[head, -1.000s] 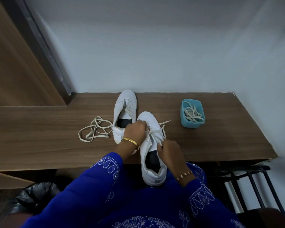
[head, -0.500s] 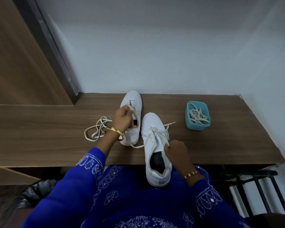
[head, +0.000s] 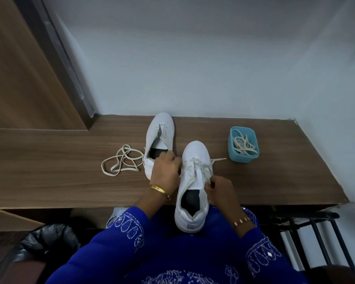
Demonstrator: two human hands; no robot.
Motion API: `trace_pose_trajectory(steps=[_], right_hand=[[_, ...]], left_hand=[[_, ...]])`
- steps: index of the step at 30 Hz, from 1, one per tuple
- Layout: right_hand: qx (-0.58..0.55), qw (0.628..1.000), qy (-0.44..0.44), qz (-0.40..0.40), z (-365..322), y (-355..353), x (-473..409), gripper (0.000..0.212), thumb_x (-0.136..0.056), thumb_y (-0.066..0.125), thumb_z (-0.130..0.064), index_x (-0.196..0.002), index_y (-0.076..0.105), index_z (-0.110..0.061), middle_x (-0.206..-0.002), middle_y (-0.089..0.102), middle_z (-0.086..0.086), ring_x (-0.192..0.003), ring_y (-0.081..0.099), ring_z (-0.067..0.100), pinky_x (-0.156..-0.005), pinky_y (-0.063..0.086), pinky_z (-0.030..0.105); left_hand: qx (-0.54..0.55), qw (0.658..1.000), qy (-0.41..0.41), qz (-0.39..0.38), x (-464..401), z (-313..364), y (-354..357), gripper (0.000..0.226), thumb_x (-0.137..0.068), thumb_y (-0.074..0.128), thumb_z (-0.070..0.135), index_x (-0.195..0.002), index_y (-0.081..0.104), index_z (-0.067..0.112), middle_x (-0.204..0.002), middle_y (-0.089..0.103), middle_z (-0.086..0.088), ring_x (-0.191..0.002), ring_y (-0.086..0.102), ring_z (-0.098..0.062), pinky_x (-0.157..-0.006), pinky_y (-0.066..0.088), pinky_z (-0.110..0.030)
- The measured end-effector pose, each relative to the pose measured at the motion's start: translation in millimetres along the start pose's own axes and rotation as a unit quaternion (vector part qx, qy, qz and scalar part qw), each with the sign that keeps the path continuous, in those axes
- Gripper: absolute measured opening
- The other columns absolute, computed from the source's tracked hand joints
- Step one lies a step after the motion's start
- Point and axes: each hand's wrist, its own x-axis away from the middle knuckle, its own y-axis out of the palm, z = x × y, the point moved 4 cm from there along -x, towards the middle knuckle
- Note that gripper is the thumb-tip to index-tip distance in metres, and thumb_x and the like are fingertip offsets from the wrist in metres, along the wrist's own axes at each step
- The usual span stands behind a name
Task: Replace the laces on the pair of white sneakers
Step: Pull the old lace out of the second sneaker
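1. Wooden desk [head: 59,177] runs across mid frame; grey wall behind it, wood panel upper left.
2. Near sneaker [head: 194,185] at centre, toe pointing away, heel hanging over the desk's front edge above the blue-clothed lap; partly laced, loose lace end trailing to the right.
3. Far sneaker [head: 160,136] just left of it and further back, unlaced, tongue exposed.
4. Left hand [head: 166,171], gold bangle on wrist, fingers curled at the left side of the near sneaker's lacing; it overlaps the far sneaker's heel. Cannot tell exactly what it grips.
5. Right hand [head: 220,190], beaded bracelet on wrist, pinches the lace [head: 201,168] at the right side of the near sneaker's eyelets.
6. Loose lace [head: 121,160] lies tangled on the desk, left of the far sneaker.
7. Blue tub [head: 243,147] right of the sneakers, holding another coiled lace.
8. Black rack at lower right, black bag at lower left.
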Motion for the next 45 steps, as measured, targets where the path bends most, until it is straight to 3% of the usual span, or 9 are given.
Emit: trace_pose_trajectory(steps=[5, 7, 11, 19, 27, 32, 35, 40, 45], right_hand=[[-0.131, 0.991, 0.017, 0.004, 1, -9, -7, 0.019, -0.088, 0.06, -0.028, -0.078, 0.061, -0.012, -0.074, 0.063, 0.003, -0.073, 0.063, 0.022, -0.073, 0.054, 0.041], [-0.151, 0.988, -0.001, 0.031, -3, -16, -15, 0.016, -0.091, 0.051, -0.017, -0.1, 0.063, -0.011, -0.089, 0.068, 0.011, -0.084, 0.065, 0.028, -0.078, 0.053, 0.047], [-0.05, 0.996, -0.076, -0.013, -20, -12, -32, 0.038, -0.091, 0.042, -0.006, -0.127, 0.054, -0.01, -0.117, 0.063, 0.017, -0.105, 0.059, 0.03, -0.092, 0.045, 0.036], [-0.025, 0.996, -0.08, 0.016, -18, -8, -38, 0.009, -0.086, 0.053, -0.005, -0.082, 0.06, -0.001, -0.081, 0.064, 0.018, -0.074, 0.057, 0.028, -0.066, 0.043, 0.031], [-0.209, 0.977, 0.037, 0.032, 17, -63, -53, 0.018, -0.093, 0.053, -0.019, -0.084, 0.055, -0.004, -0.075, 0.059, 0.008, -0.057, 0.057, 0.015, -0.043, 0.051, 0.018], [-0.132, 0.974, 0.067, 0.174, 42, -87, -58, 0.015, -0.093, 0.052, -0.019, -0.082, 0.052, -0.009, -0.098, 0.061, 0.019, -0.074, 0.058, 0.02, -0.051, 0.046, 0.021], [-0.057, 0.972, 0.023, 0.229, 27, -71, -41, 0.026, -0.088, 0.059, -0.025, -0.104, 0.052, -0.005, -0.111, 0.053, 0.015, -0.094, 0.057, 0.025, -0.068, 0.049, 0.029], [-0.01, 0.999, -0.022, -0.037, -19, -4, -9, 0.03, -0.082, 0.064, -0.031, -0.094, 0.057, -0.004, -0.092, 0.06, 0.009, -0.083, 0.055, 0.021, -0.066, 0.038, 0.027], [-0.002, 0.999, -0.026, -0.025, -15, -2, -10, 0.018, -0.081, 0.058, -0.009, -0.093, 0.059, 0.004, -0.092, 0.063, 0.017, -0.075, 0.048, 0.019, -0.061, 0.03, 0.023]], left_hand=[[0.147, 0.986, -0.056, -0.055, 15, 13, 17, 0.017, -0.081, 0.055, 0.011, -0.096, 0.058, 0.005, -0.094, 0.055, -0.012, -0.083, 0.055, -0.027, -0.069, 0.043, -0.032], [0.167, 0.982, -0.069, -0.055, 16, 13, 21, 0.024, -0.083, 0.058, 0.019, -0.103, 0.056, 0.007, -0.097, 0.057, -0.01, -0.087, 0.055, -0.024, -0.07, 0.04, -0.026], [0.171, 0.98, -0.068, -0.076, 15, 10, 27, 0.041, -0.08, 0.065, 0.032, -0.111, 0.051, 0.009, -0.103, 0.059, -0.008, -0.094, 0.056, -0.022, -0.07, 0.034, -0.02], [0.164, 0.978, -0.107, -0.075, 15, 10, 30, 0.034, -0.082, 0.053, 0.01, -0.116, 0.048, 0.005, -0.106, 0.056, -0.016, -0.096, 0.056, -0.031, -0.072, 0.039, -0.029], [0.139, 0.98, -0.134, -0.049, 11, 11, 32, 0.038, -0.086, 0.042, 0.001, -0.124, 0.044, 0.003, -0.111, 0.054, -0.022, -0.095, 0.056, -0.037, -0.072, 0.042, -0.037], [0.185, 0.972, -0.14, -0.037, 13, 8, 33, 0.037, -0.085, 0.046, 0.003, -0.122, 0.047, 0.001, -0.115, 0.054, -0.021, -0.1, 0.055, -0.036, -0.082, 0.047, -0.04], [0.212, 0.966, -0.145, -0.024, 16, 5, 36, 0.03, -0.086, 0.049, 0.005, -0.116, 0.05, 0.001, -0.107, 0.058, -0.018, -0.095, 0.057, -0.034, -0.076, 0.044, -0.034], [0.258, 0.953, -0.155, 0.01, 23, 3, 33, 0.017, -0.091, 0.052, 0.014, -0.101, 0.054, 0.0, -0.088, 0.064, -0.013, -0.081, 0.057, -0.024, -0.061, 0.028, -0.02], [0.267, 0.946, -0.182, 0.006, 21, -7, 37, 0.012, -0.091, 0.051, 0.012, -0.098, 0.054, 0.003, -0.078, 0.064, -0.015, -0.077, 0.059, -0.031, -0.06, 0.029, -0.027]])
